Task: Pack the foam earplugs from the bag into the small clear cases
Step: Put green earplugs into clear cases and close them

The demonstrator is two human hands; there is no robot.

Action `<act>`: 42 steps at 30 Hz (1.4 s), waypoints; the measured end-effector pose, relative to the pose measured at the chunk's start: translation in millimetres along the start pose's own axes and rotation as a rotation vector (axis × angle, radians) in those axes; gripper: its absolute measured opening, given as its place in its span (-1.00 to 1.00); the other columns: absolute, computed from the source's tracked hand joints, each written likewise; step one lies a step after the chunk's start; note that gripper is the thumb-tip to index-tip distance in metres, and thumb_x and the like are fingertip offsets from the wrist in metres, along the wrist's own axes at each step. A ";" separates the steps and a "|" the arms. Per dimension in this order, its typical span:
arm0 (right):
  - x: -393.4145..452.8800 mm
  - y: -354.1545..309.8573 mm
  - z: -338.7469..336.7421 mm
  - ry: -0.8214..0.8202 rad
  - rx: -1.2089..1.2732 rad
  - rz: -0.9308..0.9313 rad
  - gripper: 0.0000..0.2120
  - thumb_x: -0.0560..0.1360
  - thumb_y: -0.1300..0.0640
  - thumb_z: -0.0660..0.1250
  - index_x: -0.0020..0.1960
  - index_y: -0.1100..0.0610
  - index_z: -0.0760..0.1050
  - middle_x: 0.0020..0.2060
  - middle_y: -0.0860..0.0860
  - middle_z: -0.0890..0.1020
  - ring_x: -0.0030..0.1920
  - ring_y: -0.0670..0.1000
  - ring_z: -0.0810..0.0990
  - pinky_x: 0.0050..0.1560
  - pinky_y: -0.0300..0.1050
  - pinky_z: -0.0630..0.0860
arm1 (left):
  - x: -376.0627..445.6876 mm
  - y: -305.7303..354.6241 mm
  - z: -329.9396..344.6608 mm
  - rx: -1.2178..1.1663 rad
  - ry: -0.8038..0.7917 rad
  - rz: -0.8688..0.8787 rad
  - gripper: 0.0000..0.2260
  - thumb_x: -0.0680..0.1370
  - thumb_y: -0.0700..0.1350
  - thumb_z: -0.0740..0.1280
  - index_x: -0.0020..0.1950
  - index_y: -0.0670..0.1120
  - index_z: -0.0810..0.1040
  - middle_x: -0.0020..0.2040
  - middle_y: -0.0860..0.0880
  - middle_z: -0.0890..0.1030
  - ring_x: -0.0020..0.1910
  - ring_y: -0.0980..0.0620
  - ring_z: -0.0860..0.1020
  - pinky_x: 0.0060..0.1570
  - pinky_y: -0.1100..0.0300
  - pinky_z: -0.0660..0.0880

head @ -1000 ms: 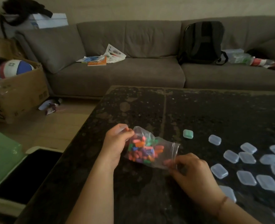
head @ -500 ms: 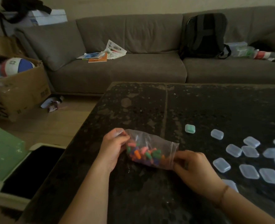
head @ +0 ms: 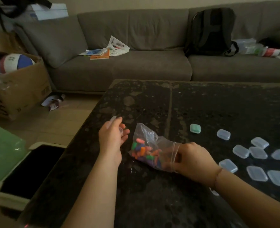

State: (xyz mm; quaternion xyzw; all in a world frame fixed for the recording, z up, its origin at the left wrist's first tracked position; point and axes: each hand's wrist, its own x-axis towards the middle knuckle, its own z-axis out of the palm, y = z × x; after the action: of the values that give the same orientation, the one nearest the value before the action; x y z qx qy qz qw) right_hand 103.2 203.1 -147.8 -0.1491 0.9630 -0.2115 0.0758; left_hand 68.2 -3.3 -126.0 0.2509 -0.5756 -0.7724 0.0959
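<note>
The left hand (head: 113, 139) has let go of the bag (head: 150, 149) and now cradles a small clear case (head: 120, 129) in loosely curled fingers, while the right hand (head: 192, 160) pinches the bag's mouth (colourful earplugs (head: 143, 152) inside) on the dark table (head: 152, 195), clear cases (head: 257, 152) lying at the right.

On the dark table (head: 201, 104), the right hand (head: 193, 160) grips the open end of a clear bag (head: 150, 145) holding coloured earplugs (head: 144, 152). Just left of the bag, the left hand (head: 113, 137) holds a small clear case (head: 113, 119), apart from the bag. Right of the bag lie a green case (head: 195, 128) and a cluster of clear cases (head: 257, 155).
</note>
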 end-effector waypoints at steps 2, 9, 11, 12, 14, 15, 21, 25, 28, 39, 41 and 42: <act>1.3 -1.1 -0.4 -0.010 -0.034 -0.022 -0.58 0.48 -0.19 0.32 0.32 -0.25 0.37 0.08 -0.17 0.58 0.03 -0.18 0.56 0.11 -0.20 0.52 | -8.1 8.4 -2.0 -0.102 -0.022 -0.061 -0.86 0.63 -0.01 0.33 0.14 -0.02 0.57 -0.05 -0.08 0.60 -0.06 -0.06 0.63 0.02 0.03 0.55; 1.3 2.3 3.5 0.050 0.139 -0.031 -0.67 0.47 -0.15 0.35 0.22 -0.21 0.50 -0.04 -0.12 0.65 -0.09 -0.21 0.61 0.00 -0.19 0.59 | -41.1 23.3 -3.6 -0.395 -0.195 -0.237 -0.69 0.59 0.15 0.31 0.07 -0.09 0.55 -0.04 -0.11 0.58 -0.05 -0.09 0.59 0.03 0.00 0.52; -0.9 3.0 2.6 0.038 0.210 -0.034 -0.68 0.47 -0.12 0.37 0.22 -0.24 0.50 -0.12 -0.09 0.65 -0.15 -0.20 0.62 -0.06 -0.17 0.60 | -44.2 22.9 -0.7 -0.393 -0.201 -0.265 -0.66 0.59 0.18 0.28 0.06 -0.10 0.55 -0.06 -0.12 0.58 -0.08 -0.08 0.59 0.00 0.00 0.52; -2.0 3.5 2.1 0.027 0.225 -0.029 -0.70 0.48 -0.10 0.38 0.21 -0.23 0.52 -0.14 -0.09 0.65 -0.17 -0.20 0.62 -0.07 -0.16 0.60 | -45.2 22.7 0.8 -0.377 -0.191 -0.272 -0.64 0.60 0.20 0.27 0.06 -0.09 0.55 -0.05 -0.12 0.59 -0.08 -0.08 0.59 -0.01 0.00 0.52; -3.5 2.6 1.7 0.012 0.285 -0.019 -0.73 0.48 -0.04 0.40 0.17 -0.20 0.54 -0.16 -0.07 0.66 -0.17 -0.19 0.63 -0.07 -0.15 0.61 | -45.4 21.6 2.5 -0.352 -0.171 -0.286 -0.62 0.60 0.22 0.25 0.07 -0.09 0.55 -0.01 -0.14 0.59 -0.05 -0.09 0.59 0.00 -0.01 0.52; -4.5 1.2 1.0 0.000 0.339 -0.017 -0.73 0.48 -0.01 0.41 0.17 -0.19 0.54 -0.16 -0.05 0.67 -0.17 -0.16 0.64 -0.07 -0.13 0.62 | -45.4 21.3 2.7 -0.354 -0.173 -0.295 -0.62 0.60 0.22 0.25 0.08 -0.10 0.55 0.00 -0.14 0.59 -0.04 -0.09 0.59 0.02 -0.02 0.52; -19.6 0.2 -17.4 0.036 0.601 0.114 -0.85 0.47 0.11 0.42 -0.02 -0.11 0.59 -0.13 -0.07 0.69 -0.13 -0.15 0.67 -0.13 -0.25 0.62 | -52.0 15.8 1.8 -0.342 -0.203 -0.305 -0.59 0.59 0.25 0.25 0.08 -0.10 0.57 -0.05 -0.14 0.60 -0.05 -0.10 0.59 0.07 -0.04 0.52; -38.8 6.8 -32.6 0.185 0.712 0.302 -0.94 0.49 0.15 0.40 -0.07 0.01 0.60 -0.20 -0.03 0.67 -0.32 -0.25 0.61 -0.38 -0.36 0.48 | -63.9 5.8 3.7 -0.251 -0.293 -0.302 -0.56 0.59 0.25 0.27 0.14 -0.12 0.59 -0.19 -0.12 0.61 -0.16 -0.07 0.57 0.14 -0.06 0.54; -55.9 1.6 -46.8 0.278 0.895 0.336 -0.96 0.50 0.18 0.37 -0.06 0.10 0.59 -0.29 0.02 0.65 -0.46 -0.16 0.55 -0.46 -0.35 0.40 | -79.0 2.2 15.0 -0.200 -0.365 -0.303 -0.52 0.57 0.26 0.28 0.18 -0.12 0.61 -0.08 -0.23 0.67 -0.04 -0.17 0.64 0.13 -0.06 0.56; -71.0 -36.9 -36.6 0.588 0.242 -0.058 -0.86 0.33 -0.12 0.40 -0.14 -0.25 0.49 -0.36 -0.32 0.52 -0.35 -0.27 0.57 -0.41 -0.40 0.48 | -121.0 -15.0 46.0 -0.240 -0.555 -0.346 -0.59 0.56 0.24 0.23 -0.05 -0.10 0.59 -0.31 -0.05 0.63 -0.33 0.06 0.64 -0.19 0.14 0.55; -69.1 -32.3 -32.6 0.613 0.137 -0.081 -0.84 0.34 -0.15 0.35 -0.09 -0.20 0.56 -0.32 -0.35 0.50 -0.39 -0.31 0.50 -0.39 -0.41 0.45 | -122.2 -16.3 47.6 -0.229 -0.564 -0.348 -0.59 0.53 0.25 0.25 -0.12 -0.09 0.60 -0.31 -0.04 0.61 -0.32 0.06 0.62 -0.20 0.18 0.55; -68.3 -31.0 -30.8 0.613 0.115 -0.095 -0.81 0.35 -0.15 0.35 -0.07 -0.16 0.59 -0.28 -0.31 0.55 -0.35 -0.31 0.52 -0.33 -0.39 0.49 | -122.6 -16.3 47.6 -0.222 -0.570 -0.349 -0.58 0.52 0.26 0.25 -0.14 -0.09 0.61 -0.30 -0.05 0.60 -0.32 0.06 0.62 -0.21 0.18 0.54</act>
State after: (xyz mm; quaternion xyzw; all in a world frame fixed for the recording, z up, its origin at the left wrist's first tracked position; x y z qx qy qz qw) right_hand 169.1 209.9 -101.1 -0.1186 0.9194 -0.3038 -0.2198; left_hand 151.7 95.5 -97.3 0.1080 -0.4401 -0.8740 -0.1755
